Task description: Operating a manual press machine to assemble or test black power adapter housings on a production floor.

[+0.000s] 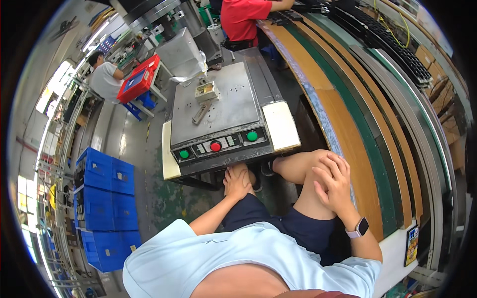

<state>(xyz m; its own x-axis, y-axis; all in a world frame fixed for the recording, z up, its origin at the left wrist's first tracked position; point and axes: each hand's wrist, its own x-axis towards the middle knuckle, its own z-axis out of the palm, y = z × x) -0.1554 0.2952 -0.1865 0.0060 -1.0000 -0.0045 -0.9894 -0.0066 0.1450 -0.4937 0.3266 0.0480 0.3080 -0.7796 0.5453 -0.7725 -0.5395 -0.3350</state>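
Standing here and reading from the left, I see blue bins [97, 198] stacked on the floor in three tiers. Beyond them, a co-worker in a grey shirt [102, 82] sits facing a red tray [133, 95], which rests on a light-legged stand; a blue stool [132, 110] is beside it.

The press [228, 119] stands directly in front of the seated person. Its front panel carries, in order, a left green button [184, 154], a red button [215, 146] and a right green button [252, 136]. On the plate lie a metal bar [200, 113] and, just behind it, a box-shaped fixture [206, 92]. A silver block [181, 58] is positioned above the rear of the plate. A pale pad flanks each side of the panel.

The left hand [237, 183] rests on the left knee, below the front edge of the press. Its fingers are extended and draped over the knee; no object is gripped.

Behind the press, a co-worker in a red shirt [243, 22] is partly in view.

The right hand [333, 180] lies on the right knee, fingers spread and slightly bent, likewise gripping nothing. A watch [361, 226] is fitted at that wrist. Both hands are apart from the buttons.

Along the right side runs a long bench [350, 131] with brown and green strips; black trays [382, 35] lie at its far end.
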